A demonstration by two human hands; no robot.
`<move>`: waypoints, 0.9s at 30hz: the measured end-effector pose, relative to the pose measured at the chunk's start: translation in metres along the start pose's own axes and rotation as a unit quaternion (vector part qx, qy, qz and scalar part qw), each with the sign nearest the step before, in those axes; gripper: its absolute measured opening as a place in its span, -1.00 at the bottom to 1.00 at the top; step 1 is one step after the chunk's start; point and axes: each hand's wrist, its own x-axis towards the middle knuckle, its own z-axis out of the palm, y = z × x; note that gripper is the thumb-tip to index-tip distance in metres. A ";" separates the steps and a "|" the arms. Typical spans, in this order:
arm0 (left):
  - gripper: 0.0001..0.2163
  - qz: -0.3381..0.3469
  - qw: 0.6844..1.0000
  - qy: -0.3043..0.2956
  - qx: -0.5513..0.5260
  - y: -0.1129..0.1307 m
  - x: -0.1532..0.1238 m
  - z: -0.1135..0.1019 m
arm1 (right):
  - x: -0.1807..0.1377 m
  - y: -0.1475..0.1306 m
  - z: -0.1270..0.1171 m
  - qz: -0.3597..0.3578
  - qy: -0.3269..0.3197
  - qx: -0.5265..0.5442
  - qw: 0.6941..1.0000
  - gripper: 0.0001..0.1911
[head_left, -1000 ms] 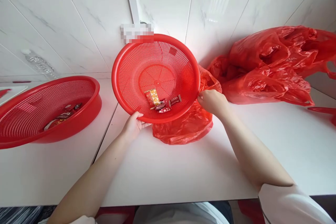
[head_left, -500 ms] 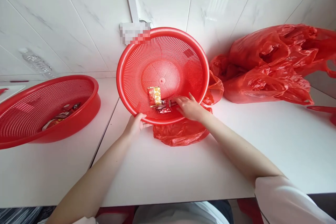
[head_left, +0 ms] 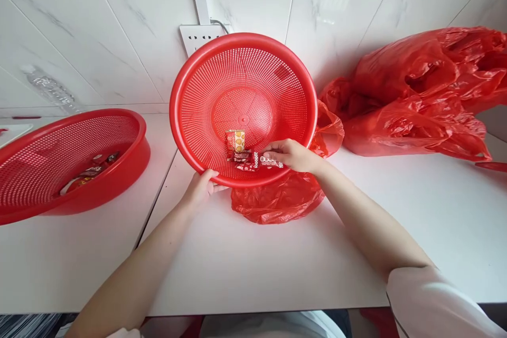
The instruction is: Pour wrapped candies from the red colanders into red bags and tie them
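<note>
A round red perforated basket (head_left: 206, 90) is tilted up toward me over a white counter. My left hand (head_left: 201, 188) grips its near rim at the lower left. Inside, at the low edge, lie a small orange-patterned packet (head_left: 235, 140) and dark red wrapped candies (head_left: 242, 158). My right hand (head_left: 291, 154) is inside the basket with its fingers pinched on a dark candy bar with white lettering (head_left: 268, 160). A crumpled red plastic bag (head_left: 277, 198) lies under the basket.
A second red basket (head_left: 122, 163) with a few wrapped candies (head_left: 91, 171) sits at the left. A heap of red plastic bags (head_left: 420, 95) fills the back right. A white wall socket (head_left: 194, 37) and a clear plastic bottle (head_left: 49, 90) are by the tiled wall.
My right hand left the basket's right rim, reached inside and took hold of the dark candy bar. The basket tilted up slightly more.
</note>
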 end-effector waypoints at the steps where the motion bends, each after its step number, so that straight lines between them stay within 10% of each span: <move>1: -0.79 0.000 1.000 0.001 0.003 0.000 0.000 0.000 | 0.000 -0.001 -0.001 -0.001 -0.001 0.010 1.000 -0.62; 6: -0.77 0.003 1.000 0.001 0.003 0.000 -0.001 0.002 | -0.006 -0.013 -0.010 -0.016 -0.031 0.012 0.999 -0.64; 12: -0.79 0.002 1.000 -0.003 0.003 -0.001 0.001 0.000 | -0.019 -0.029 -0.031 0.015 -0.213 -0.039 0.976 -0.67; 17: -0.78 -0.006 1.000 0.003 0.017 0.000 0.001 0.001 | -0.007 -0.012 -0.003 -0.063 -0.035 -0.097 0.993 -0.72; 27: -0.78 -0.016 1.000 -0.002 0.001 0.000 0.001 0.003 | 0.004 0.011 0.040 -0.170 -0.059 -0.119 0.976 -0.58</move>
